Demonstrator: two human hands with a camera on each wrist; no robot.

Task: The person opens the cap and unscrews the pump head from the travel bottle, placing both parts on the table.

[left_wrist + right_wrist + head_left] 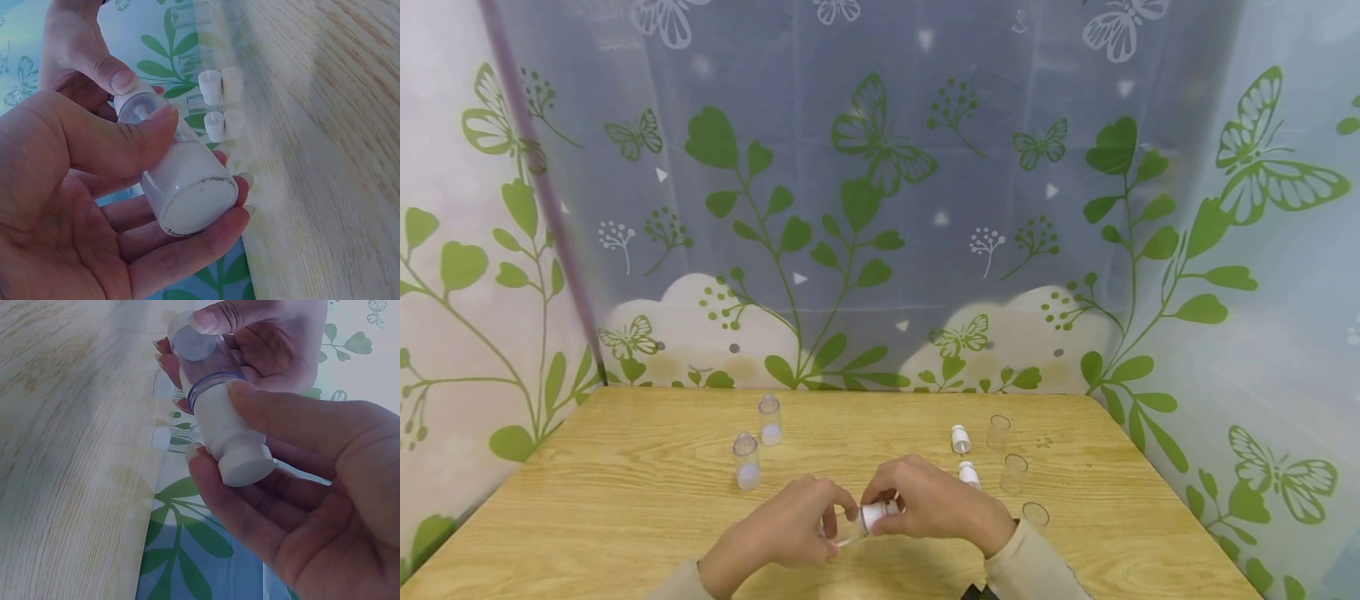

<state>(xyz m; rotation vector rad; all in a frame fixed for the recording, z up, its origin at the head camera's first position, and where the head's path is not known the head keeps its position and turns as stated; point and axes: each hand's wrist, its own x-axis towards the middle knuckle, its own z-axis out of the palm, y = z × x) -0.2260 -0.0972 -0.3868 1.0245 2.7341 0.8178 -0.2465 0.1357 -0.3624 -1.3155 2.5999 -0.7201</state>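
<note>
Near the front of the table, both hands hold one small bottle between them, its axis roughly sideways. My left hand [793, 521] grips the clear bottle body [190, 187], thumb across its side and fingers beneath, its whitish base facing the left wrist camera. At the other end, my right hand [928, 504] pinches a white pump top [231, 428] between thumb and fingers. The pump top meets the bottle at a bluish clear rim [209, 384]. In the left wrist view, the pump's inner part shows through the clear wall.
Two clear bottles, a nearer one [747, 462] and a farther one [769, 421], stand on the left. To the right are two white pump tops [960, 439] and three clear caps [1013, 475]. Printed curtains [880, 250] enclose the wooden table [625, 517] behind and on both sides.
</note>
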